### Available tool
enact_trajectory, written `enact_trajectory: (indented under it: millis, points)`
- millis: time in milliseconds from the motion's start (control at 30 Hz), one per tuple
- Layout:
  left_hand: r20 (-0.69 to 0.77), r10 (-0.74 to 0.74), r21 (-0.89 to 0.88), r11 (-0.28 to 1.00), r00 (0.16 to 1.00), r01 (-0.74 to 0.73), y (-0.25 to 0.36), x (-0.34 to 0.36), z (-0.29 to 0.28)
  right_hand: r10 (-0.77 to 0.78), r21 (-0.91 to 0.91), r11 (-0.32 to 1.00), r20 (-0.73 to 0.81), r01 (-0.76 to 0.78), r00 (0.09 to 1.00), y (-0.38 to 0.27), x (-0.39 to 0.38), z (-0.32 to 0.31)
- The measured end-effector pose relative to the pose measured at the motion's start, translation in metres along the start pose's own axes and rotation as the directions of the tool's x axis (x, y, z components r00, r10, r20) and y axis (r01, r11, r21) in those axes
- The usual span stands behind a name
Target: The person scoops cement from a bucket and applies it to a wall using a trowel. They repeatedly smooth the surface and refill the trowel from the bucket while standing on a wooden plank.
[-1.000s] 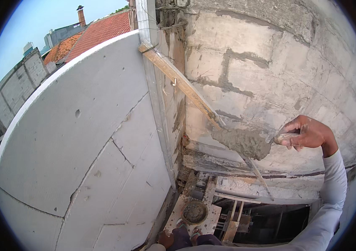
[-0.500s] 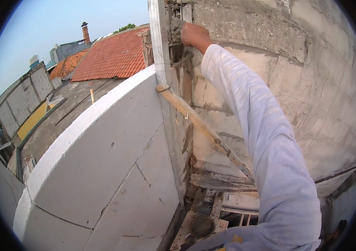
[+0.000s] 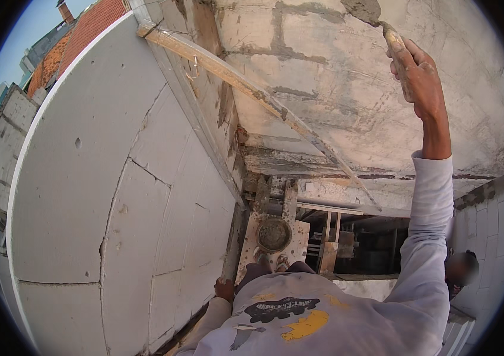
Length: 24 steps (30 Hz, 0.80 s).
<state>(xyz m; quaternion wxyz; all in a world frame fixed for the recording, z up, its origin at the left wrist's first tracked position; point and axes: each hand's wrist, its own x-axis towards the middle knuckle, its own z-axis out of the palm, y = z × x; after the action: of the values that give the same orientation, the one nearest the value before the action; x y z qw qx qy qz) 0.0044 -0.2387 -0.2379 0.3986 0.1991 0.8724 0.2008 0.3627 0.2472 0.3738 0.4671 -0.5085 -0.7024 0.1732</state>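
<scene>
The person wears a loose, pale grey long-sleeved fabric shirt (image 3: 347,323), spread between the two hands. Below the bare right hand (image 3: 421,74), the pale grey right sleeve (image 3: 430,207) begins in a plain cuff (image 3: 431,157) at the wrist and creases in soft folds toward the elbow. Below the bare left hand (image 3: 224,289) runs the matching left sleeve (image 3: 207,323). Nearer the left hand than the right, the shirt carries a blackish, ragged-edged printed patch (image 3: 281,307) with pale lettering, a rounded yellow printed shape (image 3: 305,326) and a grey-and-white, bird-like printed figure (image 3: 246,337). Dark, purplish fabric legwear (image 3: 300,267) shows just right of the left hand.
</scene>
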Motion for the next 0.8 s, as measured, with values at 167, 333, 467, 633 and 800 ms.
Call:
enact_trajectory:
  millis: [167,333,467,633,800]
  points:
    - [-0.007,0.145,0.062,0.988,0.989,-0.144,0.000,0.020,-0.013,0.385,0.171,0.893,0.191,-0.417,0.903,0.093,-0.204,-0.068]
    - [0.151,0.156,0.226,0.956,0.976,-0.187,0.036,-0.005,0.008,0.665,-0.179,0.704,0.505,-0.687,0.550,0.160,-0.350,-0.012]
    - [0.308,0.025,0.142,0.987,0.951,-0.072,0.057,-0.061,0.041,0.484,-0.556,0.824,0.597,-0.105,0.640,0.305,-0.470,0.085]
    - [0.314,0.235,0.245,0.916,0.920,-0.318,0.001,-0.066,0.093,0.512,-0.621,0.772,0.734,0.137,0.445,0.402,-0.511,0.213]
    - [0.325,0.160,0.368,0.886,0.932,-0.280,-0.037,-0.054,0.136,0.459,-0.570,0.679,0.822,0.464,0.338,0.517,-0.515,0.365]
